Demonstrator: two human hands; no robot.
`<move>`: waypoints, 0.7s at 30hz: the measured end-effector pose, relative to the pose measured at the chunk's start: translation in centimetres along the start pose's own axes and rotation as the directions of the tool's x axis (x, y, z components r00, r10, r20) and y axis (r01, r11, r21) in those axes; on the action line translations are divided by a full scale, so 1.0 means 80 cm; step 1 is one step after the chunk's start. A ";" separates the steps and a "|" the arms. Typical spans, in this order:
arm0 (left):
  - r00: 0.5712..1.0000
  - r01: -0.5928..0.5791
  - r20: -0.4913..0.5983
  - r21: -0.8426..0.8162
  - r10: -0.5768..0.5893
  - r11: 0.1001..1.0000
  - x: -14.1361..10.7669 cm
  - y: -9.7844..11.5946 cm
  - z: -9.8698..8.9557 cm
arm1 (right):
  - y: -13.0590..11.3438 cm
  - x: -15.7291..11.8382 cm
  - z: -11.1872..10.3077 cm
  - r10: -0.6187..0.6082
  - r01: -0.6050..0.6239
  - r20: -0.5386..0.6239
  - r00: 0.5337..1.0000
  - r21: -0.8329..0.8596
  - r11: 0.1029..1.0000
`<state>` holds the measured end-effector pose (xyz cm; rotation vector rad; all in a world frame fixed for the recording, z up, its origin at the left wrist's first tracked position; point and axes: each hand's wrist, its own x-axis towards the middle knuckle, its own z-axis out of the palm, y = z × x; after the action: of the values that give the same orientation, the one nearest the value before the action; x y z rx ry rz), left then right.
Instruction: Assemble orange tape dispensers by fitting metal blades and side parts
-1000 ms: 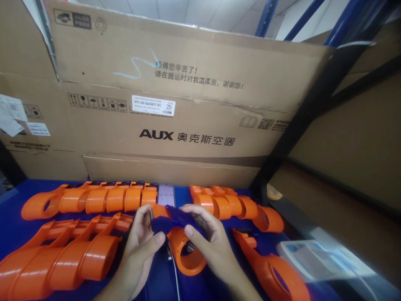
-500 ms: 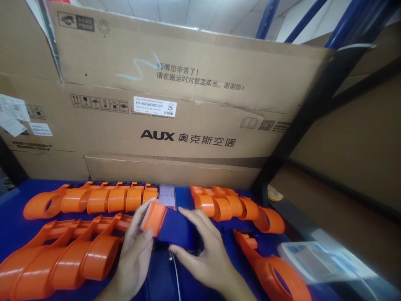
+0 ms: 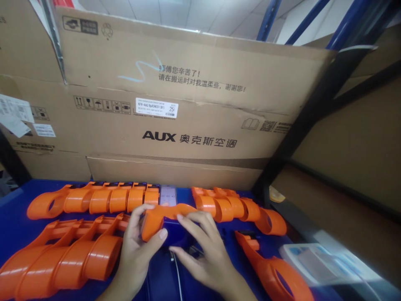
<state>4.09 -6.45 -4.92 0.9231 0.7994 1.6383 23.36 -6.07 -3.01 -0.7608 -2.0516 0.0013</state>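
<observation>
An orange and dark blue piece (image 3: pixel 153 223) is held between both hands in the middle of the view. My left hand (image 3: pixel 136 246) grips its orange left end, thumb in front and fingers behind. My right hand (image 3: pixel 203 246) closes on its right part, with fingers over the top and the thumb below. The piece's orange strip runs along the top above the dark blue part. Its right end is partly hidden by my right fingers.
Orange curved parts stand in rows at the back left (image 3: pixel 100 200), front left (image 3: pixel 59 259) and back right (image 3: pixel 232 207). One orange part (image 3: pixel 266 263) lies at the front right, beside a white box (image 3: pixel 316 261). A phone (image 3: pixel 168 195) stands behind the hands, before a large carton (image 3: pixel 188 104).
The held piece has turned, so its orange strip now shows along the top. My left thumb has moved right and up across its front.
</observation>
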 end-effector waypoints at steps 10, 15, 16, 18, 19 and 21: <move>0.999 -0.024 -0.024 0.080 0.026 0.996 0.000 -0.005 -0.007 | 0.000 0.000 0.000 0.007 -0.007 0.019 1.000 -0.001 1.000; 0.998 -0.028 -0.052 0.094 0.033 0.995 0.001 -0.006 -0.007 | -0.002 0.001 -0.001 0.002 -0.002 0.020 1.000 -0.010 1.000; 0.998 -0.029 -0.051 0.091 0.034 0.995 0.001 -0.005 -0.007 | -0.002 0.002 -0.001 -0.002 0.002 0.020 1.000 -0.011 1.000; 0.999 -0.024 -0.044 0.082 0.028 0.996 0.001 -0.004 -0.006 | -0.002 0.002 -0.001 -0.006 0.006 0.022 1.000 -0.012 1.000; 0.999 -0.018 -0.043 0.078 0.021 0.997 0.001 -0.004 -0.006 | -0.002 0.002 -0.001 -0.003 0.004 0.022 1.000 -0.014 1.000; 0.999 0.003 -0.050 0.073 0.000 0.997 0.000 -0.005 -0.006 | -0.003 0.002 -0.001 0.009 -0.009 0.016 1.000 -0.016 1.000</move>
<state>3.86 -6.36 -5.45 0.9354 0.8984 1.6456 23.20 -6.23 -2.76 -0.7821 -2.0655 -0.0044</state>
